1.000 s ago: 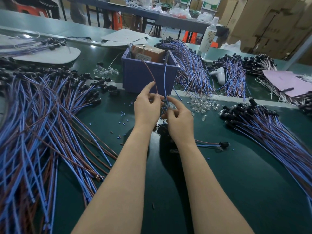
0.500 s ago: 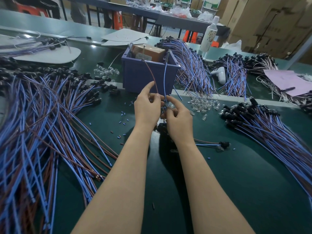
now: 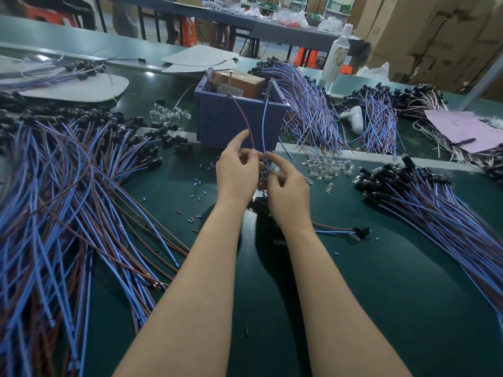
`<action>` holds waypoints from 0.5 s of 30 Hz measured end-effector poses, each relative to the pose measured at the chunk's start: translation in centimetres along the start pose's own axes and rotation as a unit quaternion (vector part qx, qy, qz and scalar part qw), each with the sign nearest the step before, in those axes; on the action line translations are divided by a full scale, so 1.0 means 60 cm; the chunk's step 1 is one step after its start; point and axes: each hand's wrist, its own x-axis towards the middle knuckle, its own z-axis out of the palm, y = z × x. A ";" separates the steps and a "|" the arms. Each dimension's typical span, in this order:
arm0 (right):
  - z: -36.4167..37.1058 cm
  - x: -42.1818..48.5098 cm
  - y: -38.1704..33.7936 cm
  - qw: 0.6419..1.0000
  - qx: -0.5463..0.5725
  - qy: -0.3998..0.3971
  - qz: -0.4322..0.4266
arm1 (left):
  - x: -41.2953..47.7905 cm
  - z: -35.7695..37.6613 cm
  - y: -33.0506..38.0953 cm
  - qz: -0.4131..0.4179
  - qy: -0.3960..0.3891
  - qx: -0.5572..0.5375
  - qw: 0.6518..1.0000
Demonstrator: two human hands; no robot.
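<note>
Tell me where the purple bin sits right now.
Head view: the purple bin stands mid-frame on the green table, just beyond the left hand and right hand, with a wire bundle at its right.

Two bare forearms rise from the bottom edge and converge toward the middle, the left forearm (image 3: 196, 281) and the right forearm (image 3: 337, 295) both leaning inward, with the wrists straight and near each other. The left hand (image 3: 236, 175) shows its back. Its index finger (image 3: 241, 138) stretches up and slightly apart, while the thumb (image 3: 251, 155) and the other fingers curl inward and pinch a pair of thin brown and blue wires (image 3: 263, 126). The right hand (image 3: 288, 194) sits just beside it and a little lower, knuckles up, its forefinger (image 3: 279, 160) arched forward and the remaining fingers tucked in, gripping the same wires at their lower end. The fingertips of both hands lie very close together.
</note>
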 end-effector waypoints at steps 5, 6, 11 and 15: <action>-0.005 -0.002 -0.007 1.000 -0.012 -0.009 -0.020 | -0.003 -0.001 0.015 -0.010 -0.008 0.032 0.999; -0.007 -0.002 -0.010 0.999 -0.012 -0.015 -0.028 | -0.005 -0.002 0.020 -0.016 -0.023 0.033 0.999; -0.012 -0.008 -0.021 0.997 -0.020 -0.033 -0.072 | -0.003 -0.020 0.051 0.020 0.031 0.046 0.998; -0.040 0.000 -0.015 0.991 -0.101 0.056 -0.064 | 0.015 -0.078 0.060 0.000 0.245 -0.033 0.969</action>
